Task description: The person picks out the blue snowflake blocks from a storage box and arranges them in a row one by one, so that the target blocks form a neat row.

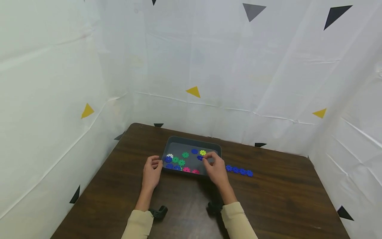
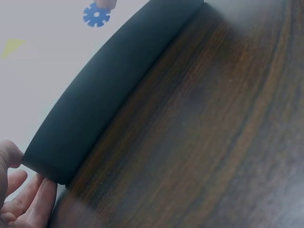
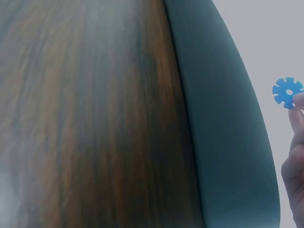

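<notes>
My right hand is over the right part of a dark grey tray and pinches a blue notched disc between thumb and fingertips. The right wrist view shows that blue disc held above the tray wall. At the tray's front left corner, my left hand grips the edge, with its thumb and fingers against the wall in the left wrist view. Inside the tray lie several loose discs: green, yellow, pink, white and blue.
A row of joined blue discs lies on the brown table to the right of the tray. White sheeting with yellow and dark triangles hangs behind and at both sides. Dark bands are on both wrists.
</notes>
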Demonstrator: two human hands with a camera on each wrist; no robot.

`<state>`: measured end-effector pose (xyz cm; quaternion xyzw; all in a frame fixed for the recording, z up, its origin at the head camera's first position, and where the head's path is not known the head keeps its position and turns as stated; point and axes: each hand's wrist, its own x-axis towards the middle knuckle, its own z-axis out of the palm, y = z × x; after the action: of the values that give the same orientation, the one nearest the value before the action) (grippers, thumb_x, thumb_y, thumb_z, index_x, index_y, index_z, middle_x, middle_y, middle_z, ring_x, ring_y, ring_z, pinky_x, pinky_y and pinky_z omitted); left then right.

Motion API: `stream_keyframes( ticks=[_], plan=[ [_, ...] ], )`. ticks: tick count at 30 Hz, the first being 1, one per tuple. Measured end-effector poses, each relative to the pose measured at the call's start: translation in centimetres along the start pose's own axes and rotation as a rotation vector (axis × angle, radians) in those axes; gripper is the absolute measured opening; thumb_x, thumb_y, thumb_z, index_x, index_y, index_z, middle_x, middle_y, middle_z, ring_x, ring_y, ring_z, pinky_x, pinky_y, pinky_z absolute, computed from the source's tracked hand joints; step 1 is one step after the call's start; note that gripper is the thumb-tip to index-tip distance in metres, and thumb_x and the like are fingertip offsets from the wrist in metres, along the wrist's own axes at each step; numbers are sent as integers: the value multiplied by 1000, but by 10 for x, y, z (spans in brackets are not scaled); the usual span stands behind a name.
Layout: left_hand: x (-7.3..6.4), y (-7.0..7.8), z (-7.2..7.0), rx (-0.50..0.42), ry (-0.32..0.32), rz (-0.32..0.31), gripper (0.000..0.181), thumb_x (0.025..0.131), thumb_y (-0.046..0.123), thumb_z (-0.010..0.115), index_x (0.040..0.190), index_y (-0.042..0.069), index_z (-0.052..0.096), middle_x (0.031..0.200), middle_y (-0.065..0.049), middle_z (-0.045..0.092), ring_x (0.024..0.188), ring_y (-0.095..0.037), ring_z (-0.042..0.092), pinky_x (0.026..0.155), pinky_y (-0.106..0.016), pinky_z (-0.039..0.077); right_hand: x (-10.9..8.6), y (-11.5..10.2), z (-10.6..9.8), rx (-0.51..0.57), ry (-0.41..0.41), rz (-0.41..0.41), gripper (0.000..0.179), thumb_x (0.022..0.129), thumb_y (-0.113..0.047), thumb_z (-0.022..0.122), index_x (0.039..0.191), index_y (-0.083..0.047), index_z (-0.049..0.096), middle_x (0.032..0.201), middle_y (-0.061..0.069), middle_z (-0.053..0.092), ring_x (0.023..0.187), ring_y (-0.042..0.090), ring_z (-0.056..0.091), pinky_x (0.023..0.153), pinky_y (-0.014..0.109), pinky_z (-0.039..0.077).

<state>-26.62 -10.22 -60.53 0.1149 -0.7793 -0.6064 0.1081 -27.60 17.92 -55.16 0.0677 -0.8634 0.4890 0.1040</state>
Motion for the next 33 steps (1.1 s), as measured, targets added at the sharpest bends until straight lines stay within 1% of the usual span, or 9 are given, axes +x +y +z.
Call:
stream_keyframes(
  ticks=[2, 3, 6, 10, 13, 18, 21, 27, 33],
  plan=[
    [1, -1, -1, 1, -4, -3, 36, 107, 23, 66, 139, 7, 60, 129, -20, 72, 121, -36, 70, 104, -56, 56, -3, 1, -3, 4, 13, 13, 7, 104, -18, 72, 110, -14, 69, 111, 7, 72, 78, 20, 66, 67, 31, 57],
    [1, -1, -1, -2, -5, -7, 35, 107, 23, 67, 138, 8, 61, 130, -19, 72, 121, -36, 70, 105, -56, 55, -4, 1, -5, 12, 16, 16, 7, 104, -18, 72, 110, -15, 70, 108, 7, 71, 72, 18, 61, 62, 29, 52],
    [1, -1, -1, 2, -8, -6, 33, 108, 24, 66, 137, 7, 63, 130, -19, 72, 122, -35, 69, 105, -56, 55, -8, 4, -12, 27, 29, 16, 7, 104, -18, 73, 109, -15, 70, 94, 10, 66, 62, 17, 50, 55, 28, 42],
    [0, -2, -1, -1, -8, -11, 30, 108, 25, 66, 132, 6, 66, 130, -19, 71, 123, -36, 69, 106, -56, 54, -11, 11, -20, 14, 59, 10, 6, 103, -18, 74, 108, -16, 71, 85, 12, 60, 61, 16, 48, 55, 27, 41],
    [0, -3, -1, -10, -13, -14, 29, 108, 24, 66, 130, 5, 67, 128, -20, 71, 123, -37, 69, 106, -56, 55, -13, 16, -28, 7, 95, 15, 5, 103, -18, 75, 107, -16, 72, 83, 10, 59, 61, 17, 49, 55, 27, 41],
    [0, -5, -2, -6, -9, -13, 28, 108, 23, 65, 129, 5, 68, 128, -20, 72, 122, -37, 69, 106, -57, 55, -16, 24, -42, 1, 151, 17, 7, 98, -15, 79, 104, -13, 75, 78, 8, 61, 59, 14, 49, 53, 26, 42],
    [-1, -5, -2, 2, -6, -12, 27, 108, 22, 65, 129, 5, 68, 127, -20, 72, 121, -36, 70, 105, -56, 55, -19, 29, -51, 0, 174, 24, 8, 97, -13, 80, 103, -11, 75, 76, 7, 60, 57, 12, 48, 51, 26, 42],
    [-1, -7, -2, 15, 9, -13, 26, 108, 24, 65, 127, 7, 69, 124, -16, 73, 118, -33, 71, 103, -53, 57, -24, 37, -68, -6, 201, 46, 7, 97, -13, 79, 103, -12, 74, 74, 7, 60, 57, 12, 47, 51, 26, 40],
    [0, -8, -1, 15, -1, -8, 27, 108, 25, 65, 128, 7, 70, 125, -17, 73, 118, -33, 71, 102, -54, 57, -27, 44, -87, 3, 237, 59, 7, 99, -11, 75, 104, -11, 71, 66, 5, 50, 53, 11, 42, 48, 28, 37]
  ],
)
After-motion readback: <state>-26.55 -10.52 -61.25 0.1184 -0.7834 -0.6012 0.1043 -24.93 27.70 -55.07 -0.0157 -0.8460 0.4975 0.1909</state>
